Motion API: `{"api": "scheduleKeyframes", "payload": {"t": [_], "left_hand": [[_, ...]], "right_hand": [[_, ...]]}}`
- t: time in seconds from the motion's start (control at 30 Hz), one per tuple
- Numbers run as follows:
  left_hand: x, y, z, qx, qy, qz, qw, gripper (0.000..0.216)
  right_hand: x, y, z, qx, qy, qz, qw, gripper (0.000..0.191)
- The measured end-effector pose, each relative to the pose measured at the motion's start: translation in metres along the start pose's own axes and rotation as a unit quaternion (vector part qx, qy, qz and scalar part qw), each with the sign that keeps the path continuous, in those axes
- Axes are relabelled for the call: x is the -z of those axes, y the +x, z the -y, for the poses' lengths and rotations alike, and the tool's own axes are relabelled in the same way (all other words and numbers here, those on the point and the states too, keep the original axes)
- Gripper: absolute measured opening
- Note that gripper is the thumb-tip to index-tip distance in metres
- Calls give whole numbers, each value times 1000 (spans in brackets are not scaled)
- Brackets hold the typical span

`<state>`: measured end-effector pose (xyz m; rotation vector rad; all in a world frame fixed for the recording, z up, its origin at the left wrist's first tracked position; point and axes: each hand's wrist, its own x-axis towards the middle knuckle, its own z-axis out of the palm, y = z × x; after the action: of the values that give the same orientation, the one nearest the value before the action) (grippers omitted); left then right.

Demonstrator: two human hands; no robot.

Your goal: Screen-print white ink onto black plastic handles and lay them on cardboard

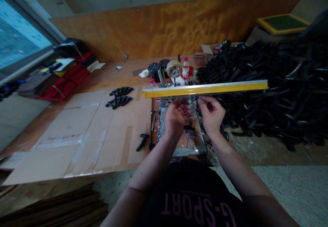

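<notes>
My left hand (174,117) is palm up with its fingers loosely bent and apart, over the upper end of a grey work plate (166,128). No object shows in it. To the right, my right hand (211,114) is closed, thumb and forefinger pinched together by the plate's upper right corner. Whatever lies between those fingertips is too small to make out. A long yellow-edged bar (205,89) crosses just above both hands and hides what is behind it. On the plate, between my forearms, lies a dark curved piece (189,128).
A large heap of black curved parts (256,69) fills the right. Several similar pieces (119,101) sit in rows on flattened cardboard (84,128), with a single black piece (142,141) nearer me. Behind the bar stand a tape roll (174,68), a red-capped bottle (185,69) and a black cup (153,71).
</notes>
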<state>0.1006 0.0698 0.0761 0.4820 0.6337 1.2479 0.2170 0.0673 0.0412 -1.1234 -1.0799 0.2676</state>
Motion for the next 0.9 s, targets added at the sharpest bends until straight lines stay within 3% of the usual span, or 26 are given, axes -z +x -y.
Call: {"api": "scheduleKeyframes", "payload": {"t": [0.27,0.6,0.9], "left_hand": [[-5,6,-8,79,-18,-49,996,25],[-10,10,-11,60,-21,-75,995,19],[-7,14,-1,1,56,-98,994,12]], "right_hand": [[1,1,-3,6,-23,2,1000,16],[3,0,-4,23,-45,10,999,17],[5,9,3,201,-128,50,970,11]]}}
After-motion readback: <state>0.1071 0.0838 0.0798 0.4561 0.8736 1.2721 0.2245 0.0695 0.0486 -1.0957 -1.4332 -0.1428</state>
